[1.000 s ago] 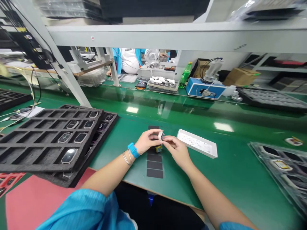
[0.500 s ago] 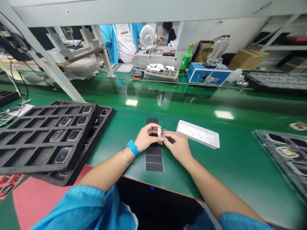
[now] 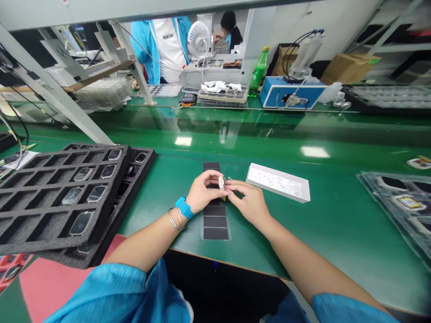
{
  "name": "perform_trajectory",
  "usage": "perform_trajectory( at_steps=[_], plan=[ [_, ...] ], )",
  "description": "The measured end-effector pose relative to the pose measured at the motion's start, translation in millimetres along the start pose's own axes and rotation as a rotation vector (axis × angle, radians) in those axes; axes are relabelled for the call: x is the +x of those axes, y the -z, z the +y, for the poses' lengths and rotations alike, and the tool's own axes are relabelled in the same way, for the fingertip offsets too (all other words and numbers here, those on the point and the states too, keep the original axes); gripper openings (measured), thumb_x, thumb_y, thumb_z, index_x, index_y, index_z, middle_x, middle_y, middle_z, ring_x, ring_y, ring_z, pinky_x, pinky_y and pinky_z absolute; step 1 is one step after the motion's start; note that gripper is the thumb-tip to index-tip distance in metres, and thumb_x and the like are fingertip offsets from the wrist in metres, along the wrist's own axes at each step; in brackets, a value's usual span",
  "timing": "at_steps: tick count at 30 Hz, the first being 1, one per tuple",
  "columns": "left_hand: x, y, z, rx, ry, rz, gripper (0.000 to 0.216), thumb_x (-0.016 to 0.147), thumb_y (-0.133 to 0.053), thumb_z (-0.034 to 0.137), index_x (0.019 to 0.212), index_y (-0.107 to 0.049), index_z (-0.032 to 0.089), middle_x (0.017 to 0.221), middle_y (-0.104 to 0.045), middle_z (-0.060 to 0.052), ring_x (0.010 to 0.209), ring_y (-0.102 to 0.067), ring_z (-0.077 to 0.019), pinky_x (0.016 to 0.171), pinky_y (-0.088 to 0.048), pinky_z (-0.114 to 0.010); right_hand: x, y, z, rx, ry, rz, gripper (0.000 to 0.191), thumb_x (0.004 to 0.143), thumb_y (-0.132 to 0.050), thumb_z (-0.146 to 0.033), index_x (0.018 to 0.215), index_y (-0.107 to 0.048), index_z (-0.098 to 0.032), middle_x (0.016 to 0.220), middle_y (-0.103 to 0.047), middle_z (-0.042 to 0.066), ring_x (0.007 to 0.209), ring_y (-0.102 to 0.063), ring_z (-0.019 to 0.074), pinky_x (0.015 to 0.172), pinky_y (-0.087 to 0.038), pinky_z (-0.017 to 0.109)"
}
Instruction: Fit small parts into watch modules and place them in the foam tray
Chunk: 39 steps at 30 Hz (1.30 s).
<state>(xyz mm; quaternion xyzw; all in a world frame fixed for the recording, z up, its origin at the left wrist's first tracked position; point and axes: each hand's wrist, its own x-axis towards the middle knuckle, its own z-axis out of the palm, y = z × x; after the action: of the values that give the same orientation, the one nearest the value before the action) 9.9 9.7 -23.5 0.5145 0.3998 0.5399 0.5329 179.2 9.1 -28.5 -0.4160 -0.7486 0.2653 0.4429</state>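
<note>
My left hand (image 3: 202, 190) is closed on a small pale watch case (image 3: 221, 182), held edge-on between thumb and fingers. My right hand (image 3: 251, 201) meets it from the right, thumb and fingertips pinched at the edge of the case. Whatever is in that pinch is too small to make out. Below both hands a strip of dark rectangular pieces (image 3: 215, 222) lies on the green table (image 3: 276, 242). Part of the strip is hidden by my left hand. Beyond my right hand stands a shallow white box (image 3: 305, 193) holding several tiny dark parts.
Two stacked grey foam trays (image 3: 43, 188) with several watches fill the left side, over a pink sheet (image 3: 63, 287). Clear plastic trays (image 3: 387, 204) lie at the far right. Across the bench are a person (image 3: 164, 45), a fan (image 3: 198, 38), a green bottle (image 3: 259, 72) and a blue machine (image 3: 286, 92).
The view has tilted and shifted slightly. Both hands stay together around the watch case, which appears turned a little. The person across the bench has moved slightly.
</note>
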Motion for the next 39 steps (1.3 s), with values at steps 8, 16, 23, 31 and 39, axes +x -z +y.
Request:
perform_trajectory(
  at_steps=[8, 16, 23, 31, 39],
  plan=[
    [-2.0, -2.8, 3.5, 0.01, 0.035, 0.014, 0.056, 0.048, -0.093, 0.024, 0.093, -0.062, 0.015, 0.089, -0.066, -0.005, 0.083, -0.064, -0.0172, 0.079, -0.053, -0.03, -0.1, -3.0, -1.3, -0.032, 0.017, 0.018, 0.012, 0.079, -0.061, -0.025, 0.076, -0.073, -0.024, 0.095, -0.076, 0.004, 0.093, -0.072, 0.0232, 0.092, -0.057, 0.04],
    [0.3, 3.0, 4.3, -0.182, 0.117, 0.062, 0.055, 0.052, -0.092, 0.023, 0.097, -0.062, 0.013, 0.088, -0.067, -0.004, 0.081, -0.064, -0.014, 0.079, -0.053, -0.027, 17.7, 36.5, 11.7, -0.32, 0.066, 0.22, 0.017, 0.08, -0.053, -0.022, 0.072, -0.069, -0.022, 0.09, -0.075, 0.005, 0.087, -0.071, 0.0232, 0.084, -0.057, 0.038],
    [1.7, 7.1, 6.0, -0.268, 0.157, 0.061, 0.059, 0.048, -0.093, 0.023, 0.097, -0.062, 0.013, 0.087, -0.067, -0.004, 0.078, -0.065, -0.014, 0.073, -0.055, -0.026, 27.1, 84.8, 36.8, -0.568, -0.088, 0.441, 0.014, 0.073, -0.056, -0.025, 0.07, -0.069, -0.021, 0.08, -0.074, 0.006, 0.077, -0.069, 0.0251, 0.073, -0.053, 0.037],
    [2.2, 7.1, 4.1, -0.238, 0.18, 0.022, 0.062, 0.049, -0.093, 0.023, 0.099, -0.058, 0.016, 0.089, -0.065, -0.003, 0.079, -0.065, -0.0151, 0.067, -0.057, -0.026, 27.2, 84.7, 35.3, -0.532, -0.174, 0.404, 0.013, 0.073, -0.057, -0.022, 0.077, -0.069, -0.019, 0.083, -0.072, 0.009, 0.082, -0.067, 0.0252, 0.08, -0.05, 0.037],
    [2.1, 7.1, 2.6, -0.193, 0.176, 0.008, 0.059, 0.05, -0.092, 0.021, 0.097, -0.056, 0.015, 0.09, -0.066, -0.004, 0.08, -0.065, -0.0148, 0.072, -0.056, -0.027, 19.0, 45.4, 17.9, -0.377, 0.012, 0.2, 0.017, 0.081, -0.052, -0.024, 0.082, -0.069, -0.021, 0.084, -0.073, 0.005, 0.082, -0.068, 0.0234, 0.083, -0.052, 0.04]
  ],
)
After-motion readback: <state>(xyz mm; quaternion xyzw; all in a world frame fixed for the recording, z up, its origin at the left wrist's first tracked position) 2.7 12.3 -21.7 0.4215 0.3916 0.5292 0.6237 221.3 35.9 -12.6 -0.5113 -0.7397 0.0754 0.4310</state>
